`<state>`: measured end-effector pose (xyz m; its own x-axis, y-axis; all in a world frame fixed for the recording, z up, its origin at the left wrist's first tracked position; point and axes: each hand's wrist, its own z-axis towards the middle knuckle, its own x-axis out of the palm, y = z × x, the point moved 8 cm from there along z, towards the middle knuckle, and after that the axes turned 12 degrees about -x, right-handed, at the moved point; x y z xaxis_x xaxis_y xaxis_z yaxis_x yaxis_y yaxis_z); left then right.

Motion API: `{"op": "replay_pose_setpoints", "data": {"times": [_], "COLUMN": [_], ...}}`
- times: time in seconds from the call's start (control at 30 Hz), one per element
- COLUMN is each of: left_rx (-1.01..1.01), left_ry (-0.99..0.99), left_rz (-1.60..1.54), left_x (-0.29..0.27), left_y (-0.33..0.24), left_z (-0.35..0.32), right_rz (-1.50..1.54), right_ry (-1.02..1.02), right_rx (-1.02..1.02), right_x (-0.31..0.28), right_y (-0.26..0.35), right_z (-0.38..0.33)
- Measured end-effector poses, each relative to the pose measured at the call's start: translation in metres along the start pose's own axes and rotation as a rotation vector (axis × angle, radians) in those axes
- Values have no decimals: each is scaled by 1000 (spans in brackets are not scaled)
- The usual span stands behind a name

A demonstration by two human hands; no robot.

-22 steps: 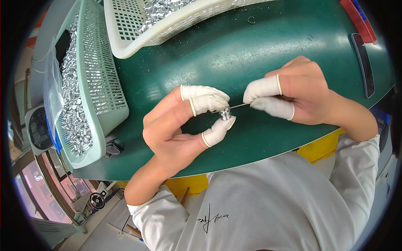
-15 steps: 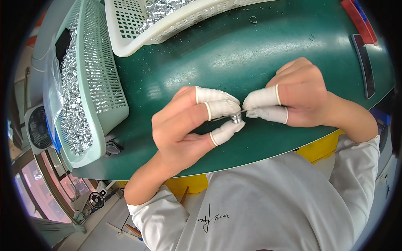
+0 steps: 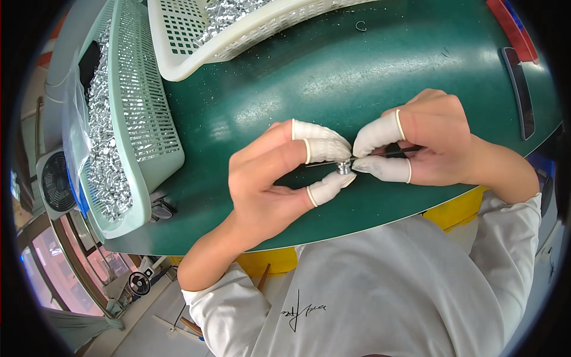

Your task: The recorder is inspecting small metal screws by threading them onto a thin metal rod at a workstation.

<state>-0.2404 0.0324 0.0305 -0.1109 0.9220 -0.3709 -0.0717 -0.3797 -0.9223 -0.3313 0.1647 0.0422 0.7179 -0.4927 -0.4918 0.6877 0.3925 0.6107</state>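
Over green table (image 3: 369, 77) | left hand (image 3: 279, 178) pinches small metal part (image 3: 344, 168) | right hand (image 3: 428, 143) grips thin tool (image 3: 389, 154)

Shiny metal part (image 3: 344, 168), matt (scuffed) green tabletop (image 3: 309, 77)

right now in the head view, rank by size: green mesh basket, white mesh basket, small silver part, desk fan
1. pale green plastic mesh basket
2. white plastic mesh basket, cropped, so unsure
3. grey desk fan
4. small silver metal part

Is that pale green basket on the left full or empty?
Well filled. The green basket holds a deep heap of small shiny metal parts along its visible length; how near the rim they reach, I cannot tell.
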Motion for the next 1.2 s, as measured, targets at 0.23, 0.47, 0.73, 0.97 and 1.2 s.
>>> {"op": "replay_pose_setpoints", "data": {"times": [0.23, 0.47, 0.73, 0.97, 1.2], "left_rx": [-17, -17, 316, 226, 189], "left_ry": [-66, -62, -96, -126, -62], "left_rz": [-26, 36, 307, 224, 184], "left_x": [-14, -16, -2, -19, -2], "left_y": [-2, -2, -22, -19, -14], "left_z": [-3, -5, -10, -6, -7], "right_rz": [-33, -7, 12, -55, -108], "right_ry": [-31, 37, 108, 97, 72], "right_rx": [-5, 16, -10, -31, -39], "right_x": [-8, -6, 7, -2, 5], "right_y": [2, -3, 1, 1, 6], "right_z": [2, -2, -4, 1, 4]}}
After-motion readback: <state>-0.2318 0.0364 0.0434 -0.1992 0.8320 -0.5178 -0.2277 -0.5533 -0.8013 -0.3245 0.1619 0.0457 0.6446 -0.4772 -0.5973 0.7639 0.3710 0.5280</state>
